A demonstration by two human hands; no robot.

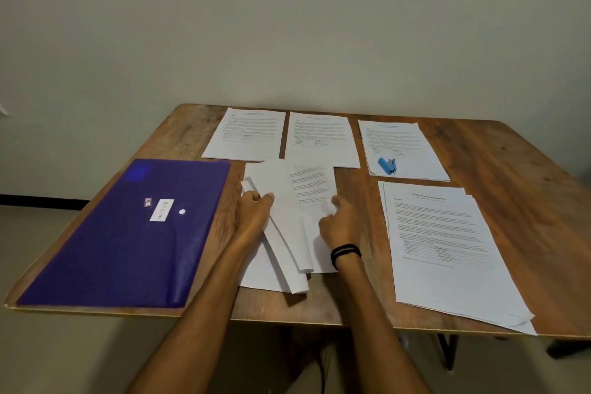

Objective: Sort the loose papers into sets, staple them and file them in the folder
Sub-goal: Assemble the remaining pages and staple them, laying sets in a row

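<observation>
Four sets (438, 243) lie apart on the table (511, 169), so pages sort by kind. The stapler (387, 166) waits on one and the folder (121, 233) lies left. Left grip (254, 213) clamps the fanned loose papers (287, 227); right grip (340, 224) pinches one sheet (311, 182), probably to deal it out.

The wooden surface (511, 169) stands against a plain wall. At my left a purple folder (112, 233) lies flat on it, reaching the near edge. Along the far side three paper sets lie in a row: left set (248, 134), middle set (321, 137), right set (399, 144), each apart from the next. At my right a larger stack (447, 249) overhangs the near edge. Straight before me, loose sheets (287, 201) lie fanned and overlapping.
</observation>
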